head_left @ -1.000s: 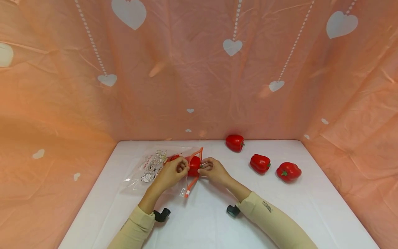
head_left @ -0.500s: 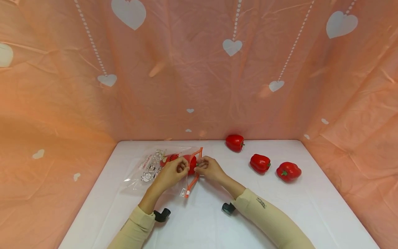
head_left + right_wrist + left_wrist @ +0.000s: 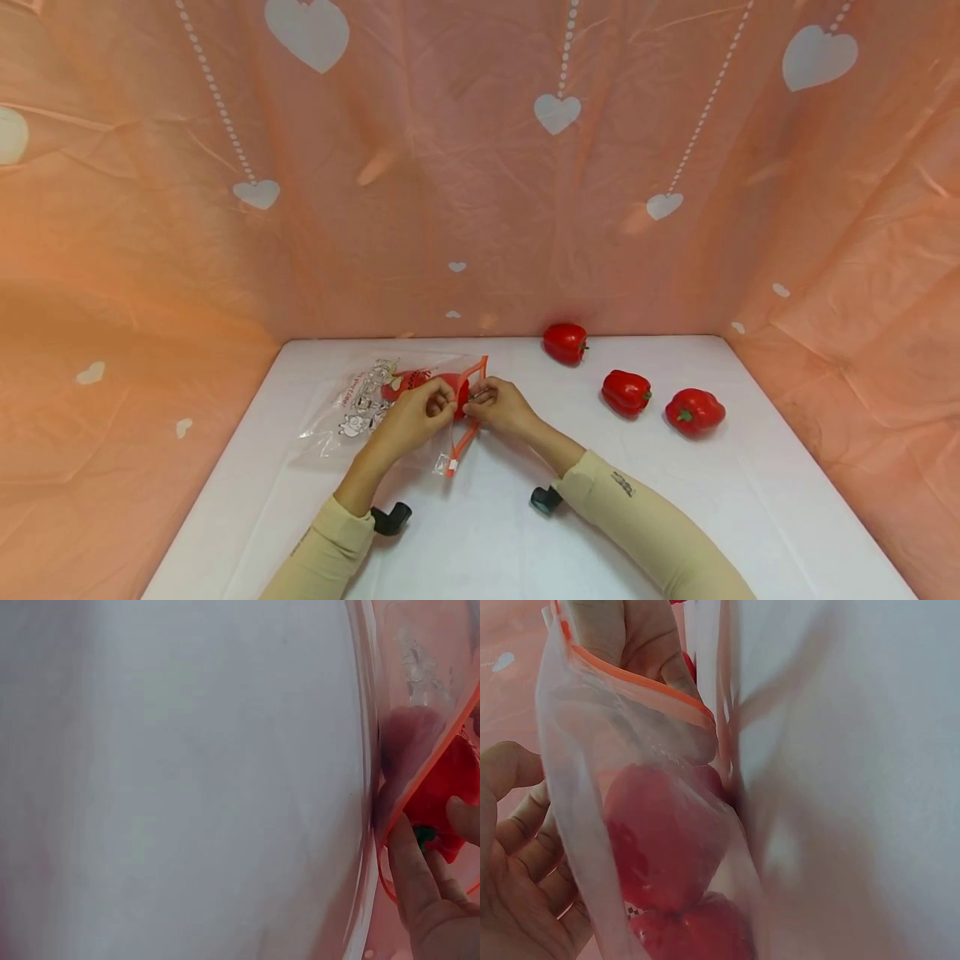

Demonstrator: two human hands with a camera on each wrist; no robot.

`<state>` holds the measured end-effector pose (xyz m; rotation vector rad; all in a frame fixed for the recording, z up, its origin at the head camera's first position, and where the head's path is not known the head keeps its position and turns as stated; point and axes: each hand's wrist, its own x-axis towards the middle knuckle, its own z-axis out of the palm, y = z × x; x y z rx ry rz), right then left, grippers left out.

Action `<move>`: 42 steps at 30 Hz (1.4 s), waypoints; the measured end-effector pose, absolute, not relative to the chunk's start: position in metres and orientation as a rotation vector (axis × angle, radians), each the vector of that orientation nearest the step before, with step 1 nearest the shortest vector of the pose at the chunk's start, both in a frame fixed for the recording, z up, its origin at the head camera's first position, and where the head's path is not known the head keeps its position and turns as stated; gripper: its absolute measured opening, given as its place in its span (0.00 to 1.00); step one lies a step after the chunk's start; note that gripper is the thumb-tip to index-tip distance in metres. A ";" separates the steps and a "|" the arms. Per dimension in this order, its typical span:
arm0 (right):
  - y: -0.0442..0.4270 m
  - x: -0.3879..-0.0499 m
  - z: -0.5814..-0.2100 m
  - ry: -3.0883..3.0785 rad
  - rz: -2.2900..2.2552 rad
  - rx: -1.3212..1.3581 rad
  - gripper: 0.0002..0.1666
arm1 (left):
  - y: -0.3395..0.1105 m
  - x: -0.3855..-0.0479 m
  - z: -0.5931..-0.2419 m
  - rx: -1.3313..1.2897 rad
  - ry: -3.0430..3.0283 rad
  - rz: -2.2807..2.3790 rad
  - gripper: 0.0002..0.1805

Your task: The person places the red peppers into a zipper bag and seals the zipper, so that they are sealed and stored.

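A clear zip bag with printed cartoon figures lies on the table, its orange zip edge gaping to the right. My left hand pinches the upper film at the mouth. Just inside the opening is a red bell pepper, its green stem facing outward. My right hand reaches into the mouth and holds this pepper's stem end between thumb and fingers. Through the film in the left wrist view, a second red pepper shows deeper in the bag, against the first.
Three red bell peppers lie to the right: one at the back, one in the middle, one farthest right. A white table carries everything. An orange curtain with hearts rises behind and at both sides.
My right hand has moved left, pushing the pepper from the mouth farther into the bag. The pepper inside has shifted left. My left hand has kept its place at the bag's edge.
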<state>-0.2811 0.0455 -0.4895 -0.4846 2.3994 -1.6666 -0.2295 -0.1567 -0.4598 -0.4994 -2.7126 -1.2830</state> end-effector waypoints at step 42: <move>0.128 -0.262 -0.475 2.614 -1.488 -0.546 0.22 | -0.156 -0.229 -0.461 -0.468 -2.771 -1.266 0.05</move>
